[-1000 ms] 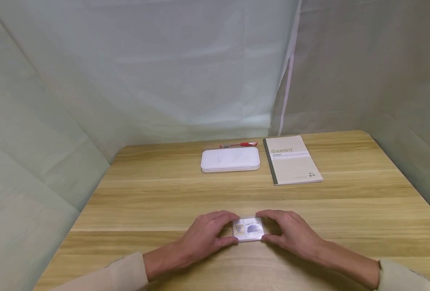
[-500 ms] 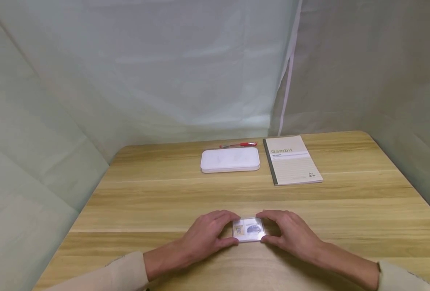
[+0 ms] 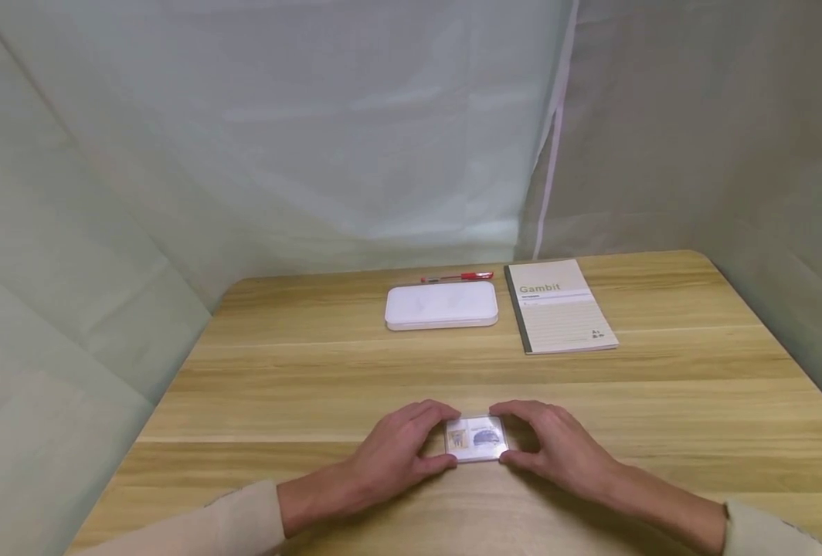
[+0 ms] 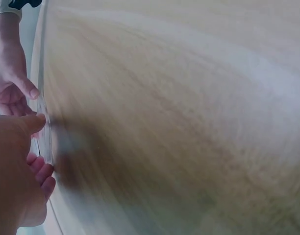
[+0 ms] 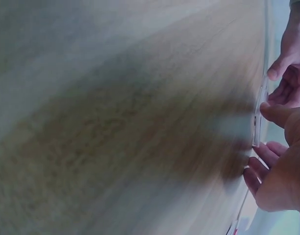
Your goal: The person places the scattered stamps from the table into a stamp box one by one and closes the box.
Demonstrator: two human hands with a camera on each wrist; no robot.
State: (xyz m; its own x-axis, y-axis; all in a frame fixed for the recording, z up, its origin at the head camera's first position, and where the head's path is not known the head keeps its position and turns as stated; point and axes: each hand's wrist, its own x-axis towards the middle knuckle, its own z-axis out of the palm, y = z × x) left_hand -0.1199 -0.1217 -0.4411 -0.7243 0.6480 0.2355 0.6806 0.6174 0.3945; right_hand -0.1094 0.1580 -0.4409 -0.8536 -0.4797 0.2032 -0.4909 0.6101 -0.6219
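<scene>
A small flat clear case (image 3: 477, 439) with two stamp-like pictures inside, one yellowish and one dark, lies face up low over the table near its front. My left hand (image 3: 400, 444) grips its left end, the thumb at the near corner and the fingers at the far corner. At the right end my right hand (image 3: 557, 444) holds it the same way. Both wrist views show the case edge-on as a thin clear strip (image 4: 47, 142), with thumbs and curled fingers at its ends. Its underside is hidden.
Toward the back of the wooden table (image 3: 300, 371) lies a white rounded flat box (image 3: 441, 303). Behind the box is a red pen (image 3: 457, 276), and to its right a notebook (image 3: 560, 305) marked "Gambit". Cloth curtains (image 3: 355, 131) enclose the table's back and sides.
</scene>
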